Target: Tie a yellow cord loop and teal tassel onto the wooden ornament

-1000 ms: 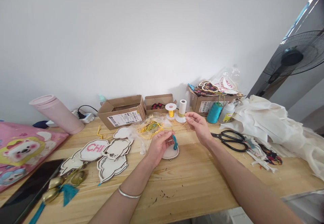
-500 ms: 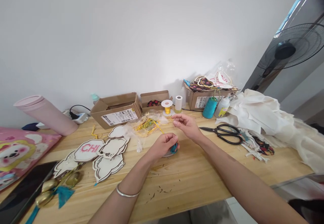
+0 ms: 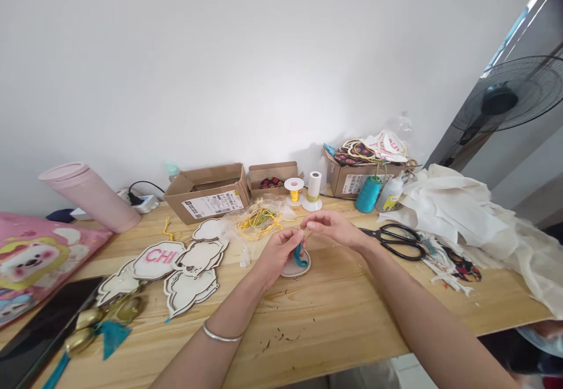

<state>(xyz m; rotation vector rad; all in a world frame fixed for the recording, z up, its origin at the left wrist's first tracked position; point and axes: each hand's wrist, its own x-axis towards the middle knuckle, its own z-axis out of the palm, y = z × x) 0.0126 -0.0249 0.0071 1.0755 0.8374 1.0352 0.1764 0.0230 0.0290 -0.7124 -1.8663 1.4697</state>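
Observation:
Pinched in my left hand [image 3: 277, 252] is a teal ribbon [image 3: 300, 258], whose loop hangs below the fingertips. Under it a small white plaque [image 3: 290, 270] with a wooden rim is partly covered by that hand. My right hand [image 3: 338, 229] has thumb and fingers pressed together just right of the left fingertips. Whatever thin thing lies between the right fingers is too small to make out. Just behind the hands, a tangle of yellow cord [image 3: 259, 220] lies on clear plastic.
Cloud-shaped plaques [image 3: 189, 292] and brass bells [image 3: 81, 341] lie left. Behind are a cardboard box [image 3: 211, 204], a yellow cord spool [image 3: 294, 192] and a white roll [image 3: 315, 186]. Black scissors [image 3: 402, 239], a teal thread cone [image 3: 368, 195], a glue bottle [image 3: 390, 194] and white cloth [image 3: 461, 201] are right.
My right hand has come down and closer to the left fingertips. More of the teal ribbon and the small plaque now shows. The view has shifted slightly.

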